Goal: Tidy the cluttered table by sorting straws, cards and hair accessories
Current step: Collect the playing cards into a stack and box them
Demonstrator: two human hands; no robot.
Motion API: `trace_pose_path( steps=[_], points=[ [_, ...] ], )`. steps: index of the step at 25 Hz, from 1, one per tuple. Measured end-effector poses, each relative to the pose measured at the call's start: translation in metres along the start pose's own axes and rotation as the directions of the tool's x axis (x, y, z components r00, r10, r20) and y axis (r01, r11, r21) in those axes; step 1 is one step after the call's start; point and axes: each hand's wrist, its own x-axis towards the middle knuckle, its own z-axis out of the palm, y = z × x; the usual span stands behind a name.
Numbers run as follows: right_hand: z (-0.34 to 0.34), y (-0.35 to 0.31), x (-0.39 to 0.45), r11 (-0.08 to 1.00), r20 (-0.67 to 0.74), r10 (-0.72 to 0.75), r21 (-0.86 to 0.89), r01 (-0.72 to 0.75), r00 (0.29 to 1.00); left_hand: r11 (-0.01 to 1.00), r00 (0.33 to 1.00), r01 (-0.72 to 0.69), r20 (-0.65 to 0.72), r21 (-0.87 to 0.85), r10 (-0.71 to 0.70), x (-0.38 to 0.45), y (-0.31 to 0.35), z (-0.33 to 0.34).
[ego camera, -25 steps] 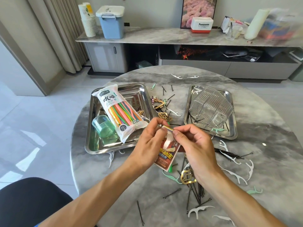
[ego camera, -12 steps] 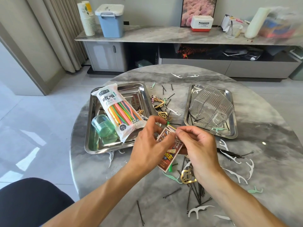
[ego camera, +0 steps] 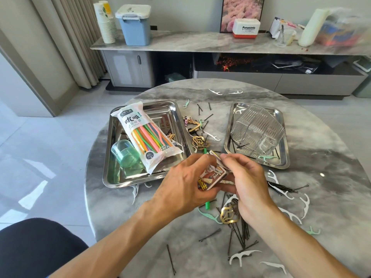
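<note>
Both hands meet over the middle of the round marble table (ego camera: pixel 128 213). My left hand (ego camera: pixel 184 183) grips a small card box (ego camera: pixel 212 177) with red and brown print from the left. My right hand (ego camera: pixel 245 183) pinches the box's top flap with thumb and forefinger. A green straw (ego camera: pixel 207 205) pokes out below the box. A bag of coloured straws (ego camera: pixel 149 137) lies across the left steel tray (ego camera: pixel 112 177). Gold hair clips (ego camera: pixel 228 215) and black bobby pins (ego camera: pixel 241 231) lie under and around my right wrist.
A green plastic cup (ego camera: pixel 125 153) lies in the left tray. The right steel tray (ego camera: pixel 285 137) holds a clear ribbed container (ego camera: pixel 257 131). White and green floss picks (ego camera: pixel 243 255) and more clips (ego camera: pixel 198 141) are scattered about. A sideboard (ego camera: pixel 200 43) stands behind the table.
The card box has been turned flatter and lower between my hands, and my right fingers have shifted along its top flap. Both hands moved slightly closer together.
</note>
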Motion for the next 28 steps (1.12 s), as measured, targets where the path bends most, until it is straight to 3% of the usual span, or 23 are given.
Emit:
trace_pose_path(
  steps=[6,11,16,21,25,28],
  points=[
    [-0.002,0.001,-0.001,0.989,0.082,-0.108,-0.093,0.116,0.991,0.997,0.998,-0.029,-0.048,0.075,0.032,0.001,0.001,0.000],
    [-0.003,0.000,-0.002,0.925,0.127,-0.274,-0.236,0.297,0.953,0.996,0.995,-0.046,-0.083,0.082,0.052,0.000,0.003,0.000],
    [-0.010,-0.007,0.001,0.819,0.323,-0.374,-0.324,0.473,0.869,0.998,0.996,-0.019,-0.091,0.052,0.024,0.000,0.002,-0.002],
    [-0.016,-0.010,0.008,0.906,0.434,-0.208,-0.253,0.340,0.877,0.999,0.989,0.040,-0.145,0.013,-0.037,0.001,-0.002,-0.003],
    [-0.016,-0.010,0.008,0.927,0.426,-0.223,-0.185,0.326,0.877,0.999,0.990,0.037,-0.137,0.029,-0.033,0.001,-0.004,-0.005],
    [-0.019,-0.013,0.012,0.951,0.412,-0.145,-0.195,0.242,0.900,1.000,0.996,0.020,-0.083,-0.015,-0.021,0.001,-0.005,-0.006]
  ],
)
